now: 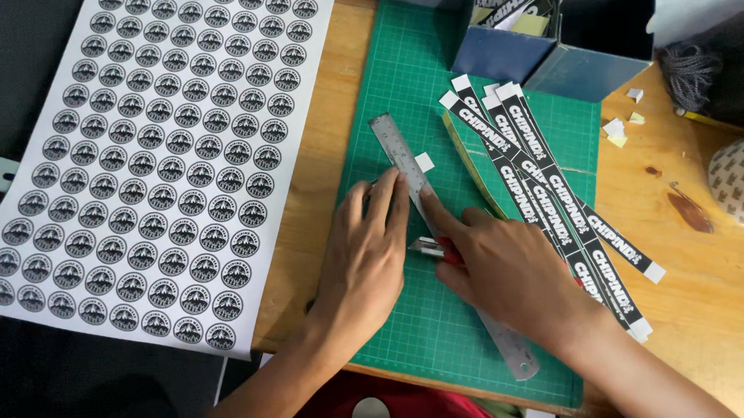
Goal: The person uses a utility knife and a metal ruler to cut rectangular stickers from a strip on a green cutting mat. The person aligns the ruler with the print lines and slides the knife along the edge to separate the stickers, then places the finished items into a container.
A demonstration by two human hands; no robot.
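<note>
Steel ruler [443, 230] under flat left hand [366, 253], right hand [502, 265] around cutter [431, 248]

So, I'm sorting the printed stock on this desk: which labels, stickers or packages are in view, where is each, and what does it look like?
Large white sheet of round black-and-white stickers: left, overhanging the desk edge, in even rows.
Long black strip labels with white lettering and white ends: fanned on the green cutting mat, right of the right hand.
Dark blue open cardboard box: top right, holding more black strips.
Small white offcut: beside the steel ruler.
</note>
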